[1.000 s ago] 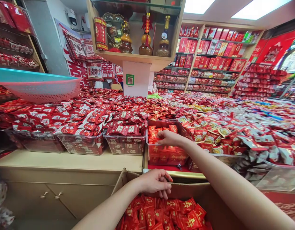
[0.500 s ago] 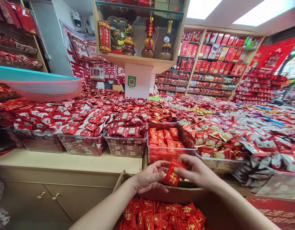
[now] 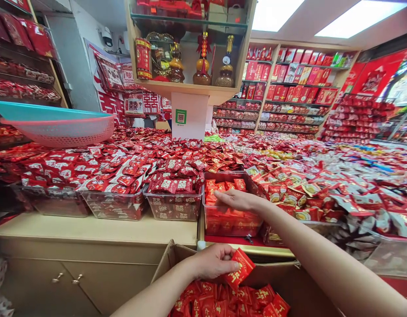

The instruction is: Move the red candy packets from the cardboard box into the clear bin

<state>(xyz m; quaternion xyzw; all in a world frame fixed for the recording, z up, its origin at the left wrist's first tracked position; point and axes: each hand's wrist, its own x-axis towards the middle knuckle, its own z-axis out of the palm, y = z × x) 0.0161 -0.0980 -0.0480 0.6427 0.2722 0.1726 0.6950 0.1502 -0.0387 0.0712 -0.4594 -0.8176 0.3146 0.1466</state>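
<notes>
My left hand (image 3: 214,261) is closed on a small red packet (image 3: 240,268), held just above an open cardboard box (image 3: 177,256) filled with more red packets (image 3: 229,301). My right hand (image 3: 236,200) reaches forward into a clear plastic bin (image 3: 234,224) of the same red packets on the counter. Its fingers lie flat on top of the packets, palm down, and nothing shows in its grip.
Clear bins (image 3: 174,207) heaped with red sweets line the wooden counter (image 3: 97,229), and the display stretches far right. A pink basket (image 3: 63,132) with a teal one stacked in it sits at the left. Cabinet doors (image 3: 67,277) are below. Shelves of red boxes (image 3: 289,83) stand behind.
Half a second ago both hands met on one red packet above the box. Now the left hand keeps that packet and the right hand has gone forward into the clear bin.
</notes>
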